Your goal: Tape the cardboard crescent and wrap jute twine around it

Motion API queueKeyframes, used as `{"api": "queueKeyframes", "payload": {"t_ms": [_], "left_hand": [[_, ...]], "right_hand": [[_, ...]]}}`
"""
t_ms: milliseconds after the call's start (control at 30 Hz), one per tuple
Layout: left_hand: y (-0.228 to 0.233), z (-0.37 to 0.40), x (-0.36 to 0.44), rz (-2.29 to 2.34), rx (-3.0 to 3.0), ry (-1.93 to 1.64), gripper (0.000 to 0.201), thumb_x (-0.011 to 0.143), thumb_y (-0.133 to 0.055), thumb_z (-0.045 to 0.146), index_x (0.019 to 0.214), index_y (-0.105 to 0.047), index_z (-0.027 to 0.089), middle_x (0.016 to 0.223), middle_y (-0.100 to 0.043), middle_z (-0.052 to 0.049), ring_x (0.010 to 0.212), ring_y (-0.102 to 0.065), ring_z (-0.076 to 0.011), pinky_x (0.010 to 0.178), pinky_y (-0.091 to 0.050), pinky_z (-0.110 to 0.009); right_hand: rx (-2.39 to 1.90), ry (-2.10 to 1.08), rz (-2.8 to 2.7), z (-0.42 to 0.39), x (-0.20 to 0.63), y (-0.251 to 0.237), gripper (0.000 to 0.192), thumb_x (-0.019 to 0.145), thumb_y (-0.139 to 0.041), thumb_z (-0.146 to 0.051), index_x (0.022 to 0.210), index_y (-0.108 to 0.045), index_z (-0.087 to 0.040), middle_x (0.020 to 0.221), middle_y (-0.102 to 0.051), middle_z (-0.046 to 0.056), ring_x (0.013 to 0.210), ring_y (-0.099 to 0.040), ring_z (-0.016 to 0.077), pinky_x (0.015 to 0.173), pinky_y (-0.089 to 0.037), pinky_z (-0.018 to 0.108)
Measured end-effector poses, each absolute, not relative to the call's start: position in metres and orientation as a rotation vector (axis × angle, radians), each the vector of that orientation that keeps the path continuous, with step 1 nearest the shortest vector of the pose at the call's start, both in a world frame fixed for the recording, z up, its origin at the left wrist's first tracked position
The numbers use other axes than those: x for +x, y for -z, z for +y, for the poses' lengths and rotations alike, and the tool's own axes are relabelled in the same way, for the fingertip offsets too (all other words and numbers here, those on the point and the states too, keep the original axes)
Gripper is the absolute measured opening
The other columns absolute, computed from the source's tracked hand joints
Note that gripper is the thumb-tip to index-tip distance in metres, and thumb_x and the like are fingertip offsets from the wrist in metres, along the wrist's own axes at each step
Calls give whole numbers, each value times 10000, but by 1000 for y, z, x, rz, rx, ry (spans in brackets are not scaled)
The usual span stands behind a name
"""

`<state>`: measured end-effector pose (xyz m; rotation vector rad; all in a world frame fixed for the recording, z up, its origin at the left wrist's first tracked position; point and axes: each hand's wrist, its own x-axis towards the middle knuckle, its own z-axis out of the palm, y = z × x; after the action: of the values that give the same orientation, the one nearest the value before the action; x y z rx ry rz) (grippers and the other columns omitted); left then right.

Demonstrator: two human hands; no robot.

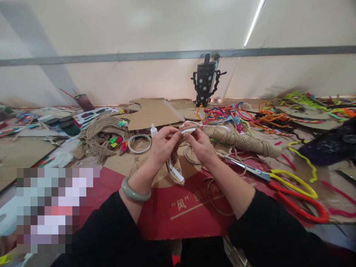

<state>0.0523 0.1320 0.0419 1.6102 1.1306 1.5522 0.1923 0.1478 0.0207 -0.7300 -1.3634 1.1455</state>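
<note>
Cardboard piece (pixel 180 177): held up between the two hands, above the near middle of the worktable; its lower end hangs to a point, a white strip on its face and cord-like edging along its side.
Left hand (pixel 166 144): thumb and fingers nipped together on the piece's upper part, the other fingers curled; a pale bracelet (pixel 136 193) circles the wrist.
Right hand (pixel 200 145): thumb and fingertips pinched close to the left ones, on the same upper part — the fingertips nearly meet.
Red board (pixel 155 218): lies flat beneath both forearms, printed with pale characters.
Scissors (pixel 266 175): on the right, yellow and red handles toward the person, blades pointing toward the right forearm.
Twine roll (pixel 247 141): lies beyond the scissors, cord wound around it.
Ring (pixel 129 144): left of the left hand, near a small white bottle (pixel 154 130).
Twine star (pixel 98 145): farther left, beside colourful little flowers (pixel 119 142).
Black tumbler (pixel 204 83): upright at the back — white flowers on its side.
Pipe cleaners (pixel 230 115): a bright tangle, right of the tumbler's foot.
</note>
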Motion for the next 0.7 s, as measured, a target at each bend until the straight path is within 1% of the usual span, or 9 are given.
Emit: {"api": "queueKeyframes", "payload": {"t_ms": [133,233,367,467,567,633,700], "left_hand": [[-41,133,52,1118,1643,-1552,97,761,-671,259,768,-713,172,804,-676,-51,774,-615,-165,645,-477,-242],[-43,134,51,1116,1694,-1560,95,759,-670,252,775,-724,175,807,-677,-52,763,-617,-161,629,-473,-238],[-46,133,50,1131,1752,-1579,61,737,-679,192,759,-736,191,820,-695,-50,769,-619,-155,645,-467,-239],[-49,131,50,1130,1779,-1574,61,732,-685,174,747,-737,202,818,-708,-42,762,-622,-151,660,-467,-243],[-50,130,50,1117,1806,-1571,60,741,-679,171,752,-733,195,828,-719,-41,747,-629,-146,660,-470,-242],[-51,129,50,1104,1800,-1565,59,749,-672,165,752,-727,185,826,-721,-45,734,-635,-143,652,-475,-239],[-51,129,50,1091,1776,-1565,54,751,-670,155,744,-720,176,814,-720,-46,717,-638,-139,651,-481,-238]], "right_hand": [[-775,-1150,-1445,147,193,-18,589,763,-638,-559,1225,-550,-206,1173,-657,74,1136,-584,207,1041,-422,375],[-794,-1174,-1478,145,193,-19,589,789,-611,-548,1268,-550,-211,1242,-631,72,1187,-561,219,1039,-432,375],[-776,-1214,-1509,141,192,-21,570,798,-606,-527,1277,-560,-222,1303,-600,65,1234,-533,222,1024,-450,364],[-778,-1206,-1526,140,192,-22,552,802,-603,-516,1275,-575,-232,1319,-589,56,1229,-529,225,975,-481,350],[-817,-1200,-1544,138,193,-22,556,804,-602,-501,1286,-578,-225,1259,-614,56,1113,-575,212,870,-517,322],[-844,-1204,-1554,138,193,-22,577,803,-600,-495,1308,-567,-218,1143,-647,53,978,-596,188,788,-525,300],[-851,-1206,-1559,138,194,-22,587,805,-595,-493,1322,-560,-216,1036,-652,44,884,-587,167,735,-519,281]]}}
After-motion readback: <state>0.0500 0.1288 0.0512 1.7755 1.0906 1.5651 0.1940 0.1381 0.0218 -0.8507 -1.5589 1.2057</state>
